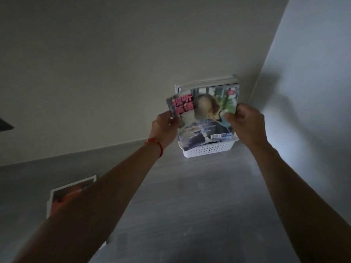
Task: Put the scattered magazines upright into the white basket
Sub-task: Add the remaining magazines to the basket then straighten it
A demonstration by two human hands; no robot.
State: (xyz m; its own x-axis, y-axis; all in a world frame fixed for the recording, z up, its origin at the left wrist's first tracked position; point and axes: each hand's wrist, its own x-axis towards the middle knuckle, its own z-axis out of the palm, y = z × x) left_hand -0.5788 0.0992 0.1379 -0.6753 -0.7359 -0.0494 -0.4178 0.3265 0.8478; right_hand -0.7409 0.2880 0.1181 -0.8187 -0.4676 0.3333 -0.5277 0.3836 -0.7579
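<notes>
A white perforated basket (pixel 207 150) stands on the grey surface against the wall near the corner. Several magazines (pixel 207 81) stand upright in it, their top edges showing behind. In front of them a magazine with red characters and a person on its cover (pixel 204 118) stands upright, its lower edge down in the basket. My left hand (pixel 165 128) grips its left edge, which bends forward. My right hand (pixel 245 122) grips its right edge. A red string bracelet circles my left wrist.
Another magazine with a white border and orange picture (pixel 68 194) lies flat on the grey surface at the lower left, partly under my left forearm. Walls close in behind and to the right of the basket. A dark object (pixel 4 125) shows at the left edge.
</notes>
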